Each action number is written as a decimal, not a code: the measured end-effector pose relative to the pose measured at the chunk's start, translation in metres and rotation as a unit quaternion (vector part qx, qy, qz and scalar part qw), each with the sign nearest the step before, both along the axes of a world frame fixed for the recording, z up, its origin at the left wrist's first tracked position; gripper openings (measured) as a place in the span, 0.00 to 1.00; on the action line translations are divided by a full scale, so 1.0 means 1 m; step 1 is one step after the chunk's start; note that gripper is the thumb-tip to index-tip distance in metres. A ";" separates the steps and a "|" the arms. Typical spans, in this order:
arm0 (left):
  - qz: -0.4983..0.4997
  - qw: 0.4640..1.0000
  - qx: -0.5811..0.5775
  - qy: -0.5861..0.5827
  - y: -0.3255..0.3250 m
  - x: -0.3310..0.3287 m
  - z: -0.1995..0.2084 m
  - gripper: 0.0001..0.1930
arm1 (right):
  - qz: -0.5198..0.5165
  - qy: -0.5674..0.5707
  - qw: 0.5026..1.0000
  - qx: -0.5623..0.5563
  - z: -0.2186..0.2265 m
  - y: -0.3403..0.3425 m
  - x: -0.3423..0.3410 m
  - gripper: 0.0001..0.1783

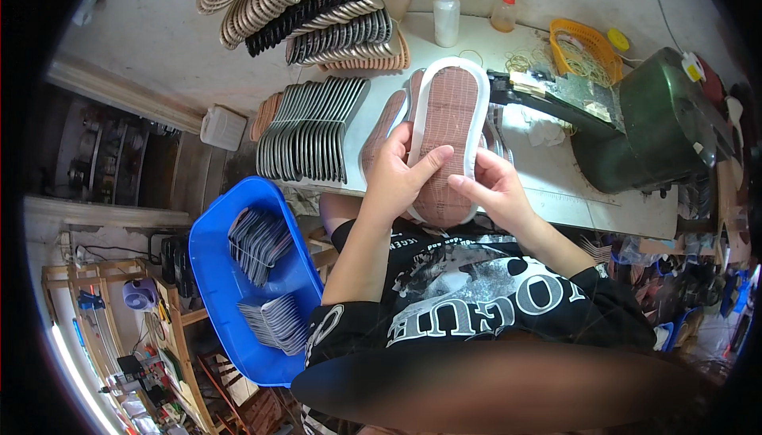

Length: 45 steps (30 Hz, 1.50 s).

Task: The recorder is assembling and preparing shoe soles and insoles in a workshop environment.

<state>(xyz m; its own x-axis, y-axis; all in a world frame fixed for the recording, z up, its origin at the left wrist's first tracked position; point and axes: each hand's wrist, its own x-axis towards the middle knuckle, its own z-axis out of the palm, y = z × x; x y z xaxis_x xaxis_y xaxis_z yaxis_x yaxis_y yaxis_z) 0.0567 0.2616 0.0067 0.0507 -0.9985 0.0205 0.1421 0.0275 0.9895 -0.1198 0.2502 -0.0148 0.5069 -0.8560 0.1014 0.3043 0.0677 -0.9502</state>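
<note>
Between my two hands is a shoe insole (450, 117), brown and woven-looking with a white band round its edge. Its broad end points away from me, over the table. My left hand (409, 167) grips its left side, thumb lying on the brown face. On the right edge, my right hand (496, 185) pinches it with the thumb on top. More brown insoles (382, 129) lie on the table behind and left of it, partly covered. The undersides of my fingers are hidden by the insole.
Stacked insoles (313, 129) stand at left, with taller piles (317, 14) behind. A blue tub (205, 276) holds bundles at lower left. A green machine (643, 129) with an arm stands right, near a yellow basket (583, 34), a white bottle (446, 22) and a red-tipped bottle (504, 16).
</note>
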 end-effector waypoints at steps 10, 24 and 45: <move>-0.143 0.972 0.013 0.188 -0.014 -0.060 0.001 0.19 | 0.155 -0.172 0.966 0.118 -0.046 -0.040 -0.051 0.22; -0.056 0.998 -0.031 -0.021 -0.048 -0.075 -0.001 0.19 | 0.033 0.169 0.982 -0.075 0.021 -0.045 -0.076 0.09; -0.065 0.988 0.005 0.137 -0.081 -0.094 0.036 0.19 | 0.094 0.089 0.990 0.052 0.046 0.024 -0.133 0.16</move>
